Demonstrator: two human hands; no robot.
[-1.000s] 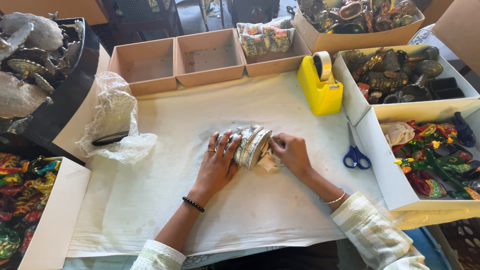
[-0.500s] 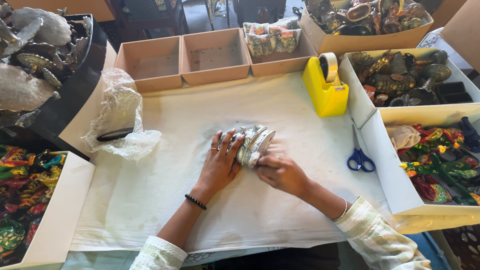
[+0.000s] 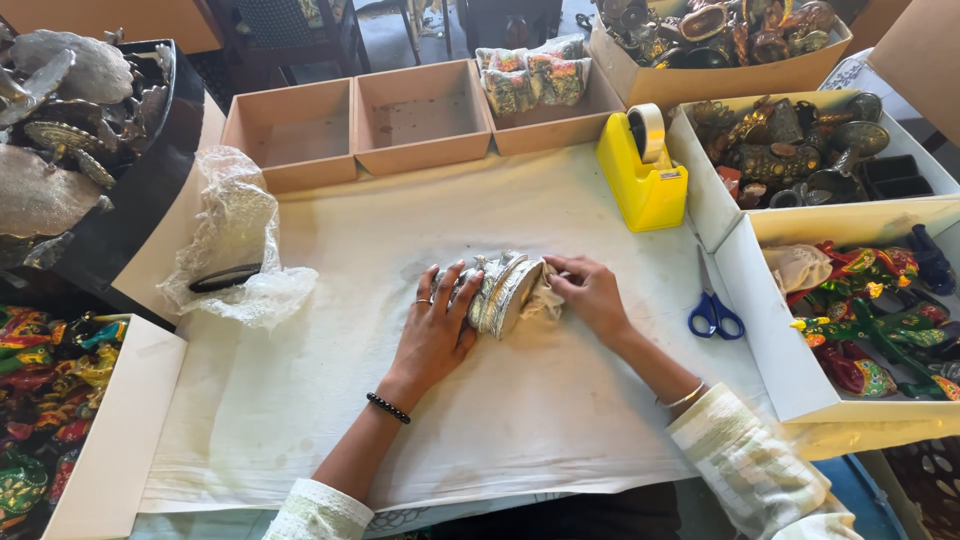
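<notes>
A silvery metal ornament (image 3: 503,288), partly wrapped in white tissue paper, lies in the middle of a white paper sheet (image 3: 330,400) on the table. My left hand (image 3: 438,322) rests flat against its left side, fingers spread over it. My right hand (image 3: 590,292) pinches the tissue at the ornament's right end. The underside of the ornament is hidden by both hands.
A yellow tape dispenser (image 3: 646,170) and blue-handled scissors (image 3: 712,308) sit to the right. Crumpled bubble wrap (image 3: 236,240) lies at left. Cardboard trays (image 3: 358,118) line the far edge; white boxes of painted figurines (image 3: 872,320) and metal pieces (image 3: 790,140) stand right.
My right hand slid down and back up along the ornament's right end, working the tissue. The left hand stayed pressed on the ornament.
</notes>
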